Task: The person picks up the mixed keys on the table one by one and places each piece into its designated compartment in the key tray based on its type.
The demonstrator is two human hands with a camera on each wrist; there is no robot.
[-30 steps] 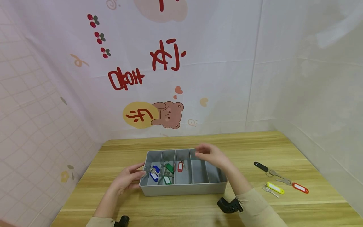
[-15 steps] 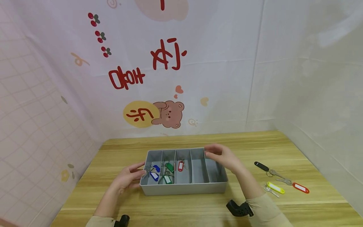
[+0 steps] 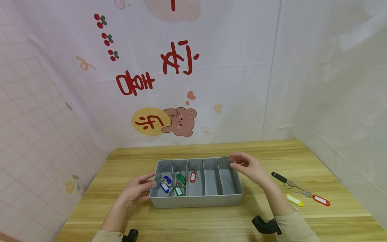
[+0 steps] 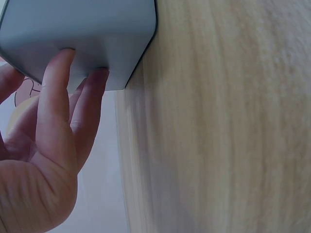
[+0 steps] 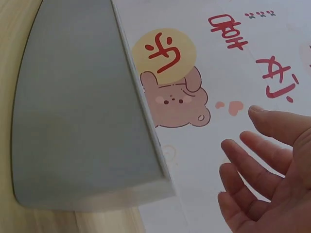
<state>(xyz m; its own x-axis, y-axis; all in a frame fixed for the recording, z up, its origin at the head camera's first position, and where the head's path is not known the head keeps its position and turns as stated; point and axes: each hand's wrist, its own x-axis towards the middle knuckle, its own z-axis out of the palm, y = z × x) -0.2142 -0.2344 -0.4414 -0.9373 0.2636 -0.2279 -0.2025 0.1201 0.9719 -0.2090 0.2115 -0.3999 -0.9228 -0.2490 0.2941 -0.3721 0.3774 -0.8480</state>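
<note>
A grey divided tray (image 3: 196,201) with a row of compartments stands on the wooden table. My left hand (image 3: 137,190) rests at its left end, and the left wrist view shows nearly straight fingers (image 4: 56,97) touching the outer end wall. Over the tray's far right corner is my right hand (image 3: 249,168), its fingers loosely bent and holding nothing. Blue-tagged keys (image 3: 165,185) lie in the leftmost compartment. Beside them are green-tagged keys (image 3: 179,185). The middle compartment holds a red-tagged key (image 3: 192,176); the two right compartments are bare.
To the right on the table (image 3: 211,225) lie keys with a black tag (image 3: 279,177), a yellow tag (image 3: 294,200) and a red tag (image 3: 321,200). A white printed cloth (image 3: 235,84) hangs behind the table and along both sides.
My right hand has moved rightward along the tray's far edge, from above the fourth compartment to the right end. My left hand and the keys have stayed put.
</note>
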